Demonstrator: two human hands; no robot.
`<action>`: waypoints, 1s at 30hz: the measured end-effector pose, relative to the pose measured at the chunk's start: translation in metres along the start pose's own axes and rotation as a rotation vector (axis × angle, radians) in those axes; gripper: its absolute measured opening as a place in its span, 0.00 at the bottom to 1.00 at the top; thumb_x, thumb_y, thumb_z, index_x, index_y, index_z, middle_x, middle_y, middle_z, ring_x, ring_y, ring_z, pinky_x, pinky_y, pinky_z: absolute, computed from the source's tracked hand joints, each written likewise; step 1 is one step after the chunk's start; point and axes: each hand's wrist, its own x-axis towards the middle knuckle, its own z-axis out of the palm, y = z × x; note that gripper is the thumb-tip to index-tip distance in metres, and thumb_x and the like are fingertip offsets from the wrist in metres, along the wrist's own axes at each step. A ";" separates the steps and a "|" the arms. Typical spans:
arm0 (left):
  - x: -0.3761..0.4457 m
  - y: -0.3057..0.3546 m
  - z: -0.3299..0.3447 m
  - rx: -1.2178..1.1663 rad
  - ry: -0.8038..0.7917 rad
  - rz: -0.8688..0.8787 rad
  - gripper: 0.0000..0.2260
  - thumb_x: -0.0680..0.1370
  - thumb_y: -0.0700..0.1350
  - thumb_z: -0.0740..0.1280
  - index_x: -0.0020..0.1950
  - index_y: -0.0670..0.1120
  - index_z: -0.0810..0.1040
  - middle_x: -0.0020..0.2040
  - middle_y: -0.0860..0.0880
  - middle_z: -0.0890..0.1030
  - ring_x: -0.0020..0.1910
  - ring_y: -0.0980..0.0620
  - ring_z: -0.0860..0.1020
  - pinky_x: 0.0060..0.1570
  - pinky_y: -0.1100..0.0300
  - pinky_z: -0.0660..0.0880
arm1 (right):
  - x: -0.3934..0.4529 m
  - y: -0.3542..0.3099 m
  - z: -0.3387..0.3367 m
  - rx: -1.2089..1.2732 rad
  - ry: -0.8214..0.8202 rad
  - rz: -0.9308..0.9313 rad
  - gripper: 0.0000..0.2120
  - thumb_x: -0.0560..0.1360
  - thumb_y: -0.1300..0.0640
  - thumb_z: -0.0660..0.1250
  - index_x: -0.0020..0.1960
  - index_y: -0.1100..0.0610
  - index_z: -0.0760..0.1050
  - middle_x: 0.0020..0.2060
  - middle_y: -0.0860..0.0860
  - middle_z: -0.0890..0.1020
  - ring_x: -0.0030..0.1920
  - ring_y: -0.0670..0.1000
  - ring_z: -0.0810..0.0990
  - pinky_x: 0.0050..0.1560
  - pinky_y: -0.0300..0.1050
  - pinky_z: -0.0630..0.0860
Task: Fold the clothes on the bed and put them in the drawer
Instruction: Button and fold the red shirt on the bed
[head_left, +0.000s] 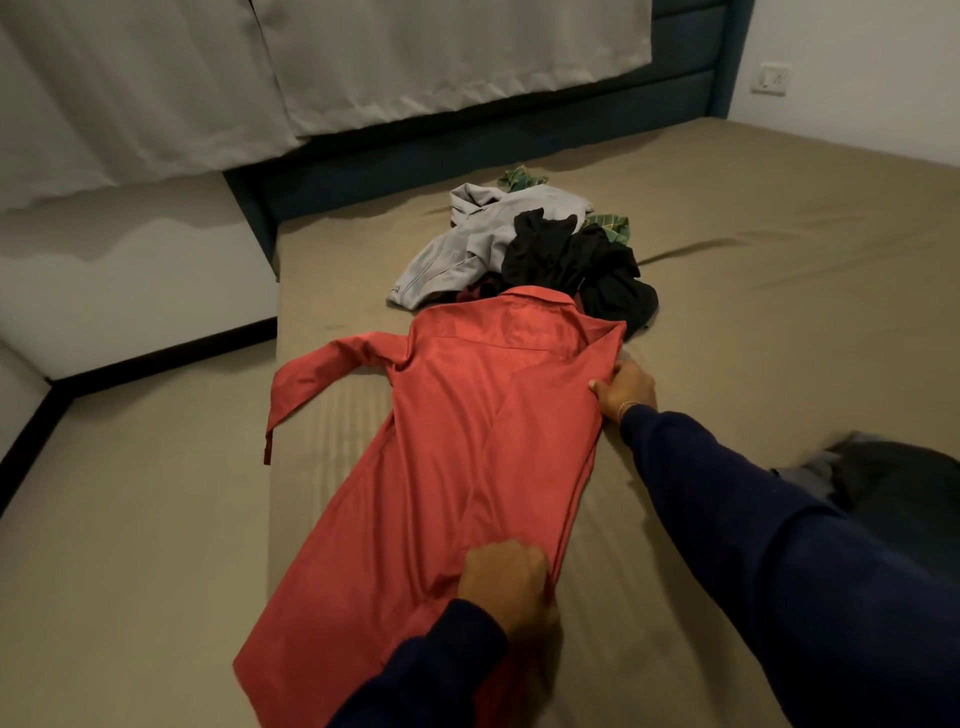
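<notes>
A red long-sleeved shirt (441, 441) lies face down along the tan bed (753, 249), collar toward the far end. Its right side is folded over onto the back; its left sleeve stretches out to the left. My right hand (623, 387) pinches the folded edge near the shoulder. My left hand (506, 584) grips the same folded edge near the hem. Beyond the collar sits a pile of unfolded clothes: a grey garment (467, 244), a black garment (576, 265) and a green patterned piece (610, 226).
A dark blue headboard (519, 130) with white curtains (311, 67) hanging over it stands at the far end. A white wall panel (130, 291) runs along the left. A wall socket (770, 78) is at the upper right. Dark clothing (883, 478) lies at the right edge.
</notes>
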 end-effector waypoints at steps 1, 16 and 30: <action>0.004 -0.001 0.000 -0.030 0.082 -0.013 0.17 0.74 0.60 0.66 0.50 0.46 0.78 0.52 0.44 0.81 0.52 0.40 0.80 0.43 0.52 0.71 | -0.005 0.000 0.001 -0.073 0.053 -0.031 0.24 0.77 0.51 0.72 0.67 0.61 0.69 0.63 0.63 0.76 0.62 0.65 0.75 0.60 0.57 0.74; 0.046 -0.025 0.059 -0.175 0.329 -0.127 0.34 0.76 0.70 0.52 0.80 0.59 0.56 0.82 0.49 0.54 0.80 0.42 0.53 0.72 0.29 0.47 | -0.030 0.001 0.047 -0.776 -0.309 -0.565 0.37 0.72 0.22 0.38 0.79 0.33 0.39 0.81 0.46 0.42 0.81 0.60 0.39 0.74 0.71 0.35; 0.055 -0.088 0.023 -0.449 0.703 -0.251 0.23 0.76 0.60 0.61 0.61 0.45 0.80 0.57 0.46 0.82 0.56 0.44 0.80 0.57 0.51 0.76 | 0.003 -0.058 0.059 -0.707 0.048 -0.592 0.40 0.76 0.34 0.37 0.63 0.57 0.76 0.61 0.59 0.80 0.60 0.62 0.77 0.66 0.62 0.67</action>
